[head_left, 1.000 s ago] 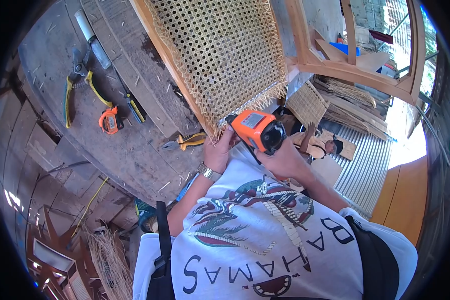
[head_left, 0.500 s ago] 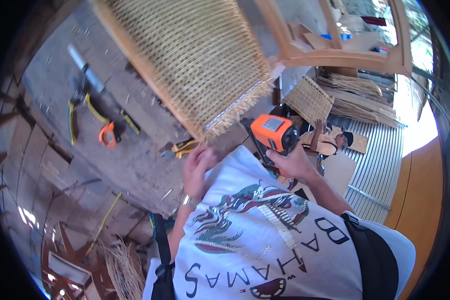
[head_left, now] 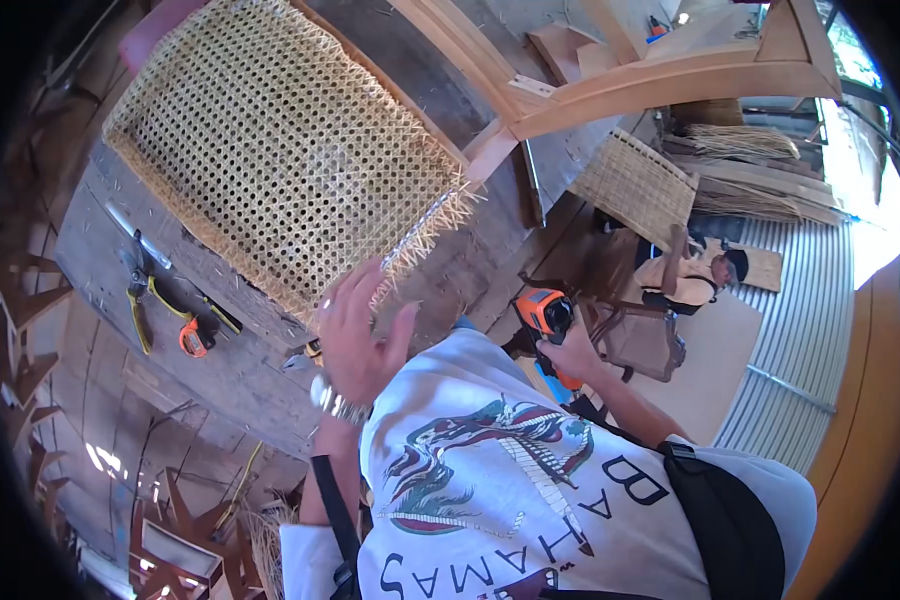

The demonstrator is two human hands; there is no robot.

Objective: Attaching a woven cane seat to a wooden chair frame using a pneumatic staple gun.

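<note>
A cane-webbing panel (head_left: 280, 150) on a wooden frame lies on the workbench (head_left: 100, 235), with frayed strands along its edges. My left hand (head_left: 358, 325) rests at its near corner, open, fingers stretched out and thumb apart, the fingertips at the fringed edge. In my right hand (head_left: 573, 358) is an orange and black nail gun (head_left: 545, 312), gripped by its handle and held to the right of the panel, apart from it. The lower part of the nail gun is partly hidden.
Left of the panel lie yellow-handled pliers (head_left: 138, 290) and an orange tape measure (head_left: 195, 338). A wooden chair frame (head_left: 610, 95) stands at the far right. Beyond my right hand a co-worker (head_left: 685, 270) sits near another woven panel (head_left: 638, 188). Corrugated sheet (head_left: 800, 310) lies farther right.
The cane panel has turned and shifted left, showing its full weave. My left hand has reached forward onto its near corner, fingers now spread. The nail gun has moved slightly lower with my right hand.
</note>
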